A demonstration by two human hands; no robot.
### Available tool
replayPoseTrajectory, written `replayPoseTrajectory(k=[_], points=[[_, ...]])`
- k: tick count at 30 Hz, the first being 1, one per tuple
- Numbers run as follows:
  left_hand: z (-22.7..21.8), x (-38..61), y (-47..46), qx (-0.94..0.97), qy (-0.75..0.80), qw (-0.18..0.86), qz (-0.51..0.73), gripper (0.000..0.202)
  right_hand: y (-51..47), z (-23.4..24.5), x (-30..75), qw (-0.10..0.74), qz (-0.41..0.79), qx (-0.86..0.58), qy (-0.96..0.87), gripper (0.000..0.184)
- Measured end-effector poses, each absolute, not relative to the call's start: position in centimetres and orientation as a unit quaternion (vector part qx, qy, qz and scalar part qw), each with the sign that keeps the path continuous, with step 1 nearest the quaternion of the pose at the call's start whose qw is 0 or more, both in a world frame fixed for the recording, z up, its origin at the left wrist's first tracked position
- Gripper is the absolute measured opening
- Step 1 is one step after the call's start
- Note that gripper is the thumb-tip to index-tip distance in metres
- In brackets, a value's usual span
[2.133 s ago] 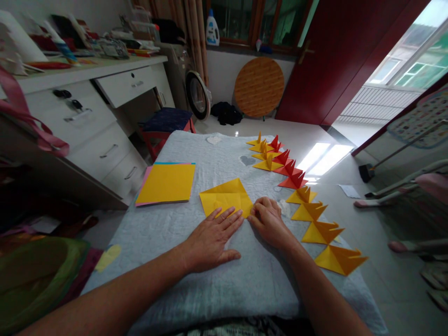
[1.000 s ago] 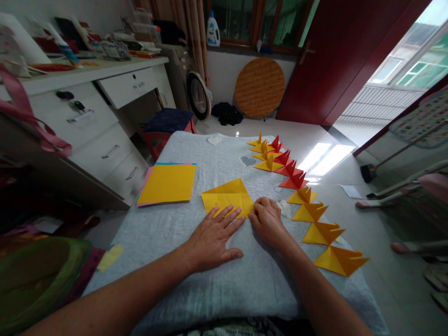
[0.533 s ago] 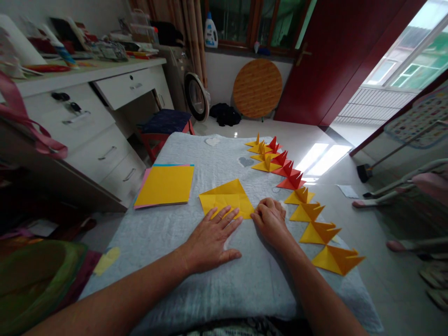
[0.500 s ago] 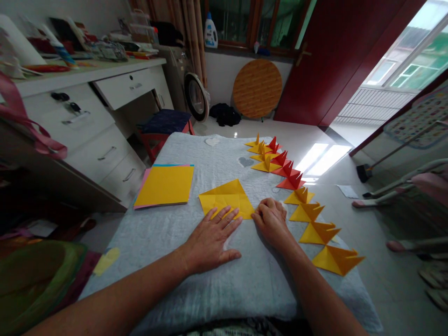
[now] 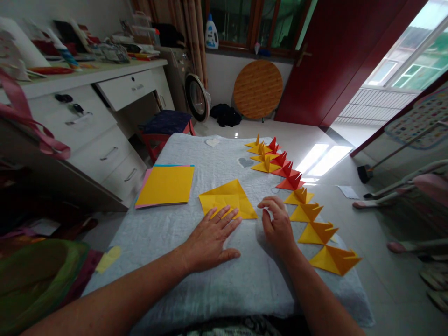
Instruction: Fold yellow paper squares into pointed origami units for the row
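A creased yellow sheet of origami paper (image 5: 229,196), folded to a kite-like outline, lies on the cloth-covered table (image 5: 210,289). My left hand (image 5: 217,238) rests flat across its lower edge, fingers spread and holding nothing. Just off the sheet's right corner is my right hand (image 5: 276,224), its fingers curled but apart, with nothing visible between them. Close by on the right, several folded yellow paper pieces (image 5: 306,212) stand in a line, pointed tips up. Behind them are red folded pieces (image 5: 289,170) and more yellow ones (image 5: 266,163).
A stack of square paper (image 5: 166,184), yellow on top with pink and blue edges showing, lies at the table's left. Beyond stand a stool (image 5: 166,123) and a white desk (image 5: 91,116). The table's right edge runs beside the folded pieces.
My right hand has let go of the sheet's right corner and moved slightly right, its fingers parting. My left hand stays flat on the paper.
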State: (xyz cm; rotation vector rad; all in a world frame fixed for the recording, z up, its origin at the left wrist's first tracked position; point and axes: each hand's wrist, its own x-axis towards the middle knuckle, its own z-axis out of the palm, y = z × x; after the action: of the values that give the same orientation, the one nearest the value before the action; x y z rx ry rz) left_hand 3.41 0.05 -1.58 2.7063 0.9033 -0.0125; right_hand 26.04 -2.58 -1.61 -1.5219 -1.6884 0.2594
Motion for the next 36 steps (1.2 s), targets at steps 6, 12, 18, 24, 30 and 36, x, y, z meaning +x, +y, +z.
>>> replayPoseTrajectory(k=[6, 12, 18, 24, 30, 36], points=[[-1.3, 3.6, 0.0, 0.937, 0.315, 0.153, -0.011, 0.082, -3.3, -1.4, 24.2, 0.340, 0.211, -0.487, -0.776, 0.030], [-1.1, 2.6, -0.4, 0.934, 0.326, 0.147, -0.027, 0.083, -3.2, -1.1, 23.7, 0.276, 0.169, -0.504, -0.801, 0.026], [-1.6, -0.1, -1.8, 0.924, 0.370, 0.094, -0.006, 0.078, -3.2, -0.3, 22.9, 0.176, 0.130, -0.517, -0.828, 0.022], [-2.2, -1.0, -2.7, 0.904, 0.423, 0.037, 0.056, 0.073, -3.5, 0.4, 21.4, 0.077, 0.078, -0.541, -0.834, 0.048], [-2.2, -0.8, -2.9, 0.898, 0.435, 0.014, 0.059, 0.069, -4.0, 0.7, 19.6, 0.042, 0.044, -0.557, -0.828, 0.057], [-2.1, -0.6, -2.9, 0.892, 0.446, 0.014, 0.075, 0.063, -4.9, 0.2, 21.0, 0.049, 0.050, -0.575, -0.815, 0.051]])
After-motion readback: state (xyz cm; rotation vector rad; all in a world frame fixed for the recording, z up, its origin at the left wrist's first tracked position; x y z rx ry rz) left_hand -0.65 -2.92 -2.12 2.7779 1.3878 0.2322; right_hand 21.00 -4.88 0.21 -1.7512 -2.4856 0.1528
